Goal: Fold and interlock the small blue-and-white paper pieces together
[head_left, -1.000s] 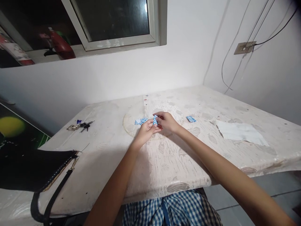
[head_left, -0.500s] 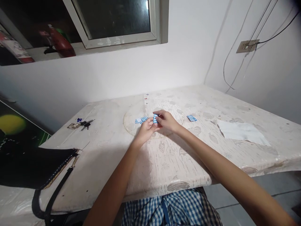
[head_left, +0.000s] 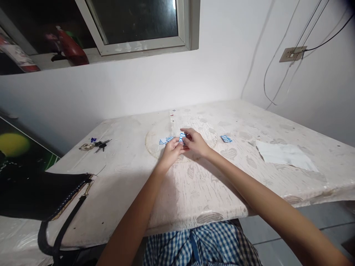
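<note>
Above the middle of the table, a small flat blue-and-white printed piece [head_left: 182, 138] is between my two hands. My left hand [head_left: 171, 150] is closed around its lower left side. My right hand [head_left: 195, 143] pinches it from the right, thumb on its face. Just left of my left hand lie more blue-and-white printed pieces [head_left: 169, 139], partly hidden by its fingers. To the right of my right hand, another blue-and-white printed piece [head_left: 226, 139] rests apart on the tablecloth. What is printed on them is too small to read.
Keys with a keychain [head_left: 102, 145] lie at the left, behind a black bag [head_left: 41, 195] with a strap. A white cloth or paper sheet [head_left: 285, 156] lies at the right. Tiny scraps [head_left: 172, 115] dot the back. A red bottle [head_left: 72, 50] stands on the windowsill.
The printed piece and both hands have shifted slightly to the left. The piece's face is turned a little differently. Fewer of the pieces beside my left hand show now.
</note>
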### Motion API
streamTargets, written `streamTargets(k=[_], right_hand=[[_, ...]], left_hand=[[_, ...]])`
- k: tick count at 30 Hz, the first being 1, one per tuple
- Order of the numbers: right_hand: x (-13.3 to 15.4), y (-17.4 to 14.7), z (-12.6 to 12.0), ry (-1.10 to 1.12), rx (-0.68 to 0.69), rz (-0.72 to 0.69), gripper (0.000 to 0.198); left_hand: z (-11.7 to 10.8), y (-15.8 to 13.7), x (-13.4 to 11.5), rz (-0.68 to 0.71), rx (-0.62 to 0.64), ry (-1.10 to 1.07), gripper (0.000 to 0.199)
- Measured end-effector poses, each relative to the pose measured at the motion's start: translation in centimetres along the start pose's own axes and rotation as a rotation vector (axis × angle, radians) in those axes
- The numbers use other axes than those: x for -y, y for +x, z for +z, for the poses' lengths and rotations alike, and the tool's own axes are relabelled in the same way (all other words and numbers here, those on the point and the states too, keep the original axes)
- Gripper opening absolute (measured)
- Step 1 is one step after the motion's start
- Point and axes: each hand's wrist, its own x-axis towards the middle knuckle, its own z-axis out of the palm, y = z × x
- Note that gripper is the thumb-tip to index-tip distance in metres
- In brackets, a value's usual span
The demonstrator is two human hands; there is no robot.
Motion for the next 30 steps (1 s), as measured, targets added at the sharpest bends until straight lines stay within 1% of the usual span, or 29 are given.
streamTargets(k=[2, 4, 6, 8, 9, 11, 13, 15, 20, 23, 30], right_hand=[[-0.4, 0.1, 0.0, -0.029, -0.060, -0.001, 0.043], [-1.0, 0.2, -0.1, -0.124, -0.074, -0.003, 0.041], [-1.5, 0.1, -0.3, -0.263, 0.011, -0.018, 0.032], [-1.7, -0.1, -0.5, -0.389, 0.169, -0.052, 0.024], [-1.7, -0.2, -0.5, -0.441, 0.249, -0.076, 0.025], [-1.5, -0.4, -0.5, -0.520, 0.371, -0.126, 0.032], [-1.2, -0.5, -0.4, -0.578, 0.421, -0.163, 0.028], [-0.9, -0.5, -0.3, -0.632, 0.420, -0.180, 0.022], [-0.7, -0.8, 0.0, -0.739, 0.413, -0.219, 0.025], [-0.6, -1.0, 0.5, -0.799, 0.380, -0.211, 0.033], [0.2, -0.9, 1.5, -0.979, 0.379, -0.189, 0.031]], left_hand=[[-0.5, 0.2, -0.2, 0.004, -0.095, -0.005, 0.007], [-1.3, 0.5, -0.4, 0.033, -0.227, -0.050, 0.006], [-2.1, 0.7, -0.7, 0.069, -0.343, -0.127, 0.007], [-2.7, 0.9, -0.8, 0.078, -0.409, -0.197, 0.010], [-2.8, 0.9, -0.9, 0.076, -0.424, -0.220, 0.010], [-2.7, 0.8, -1.0, 0.066, -0.424, -0.237, 0.011], [-2.4, 0.7, -1.0, 0.059, -0.403, -0.231, 0.011], [-2.1, 0.7, -0.9, 0.053, -0.386, -0.217, 0.010], [-1.9, 0.6, -0.7, 0.047, -0.377, -0.169, 0.008], [-1.8, 0.6, -0.7, 0.052, -0.370, -0.150, 0.009], [-1.8, 0.6, -0.7, 0.044, -0.370, -0.148, 0.009]])
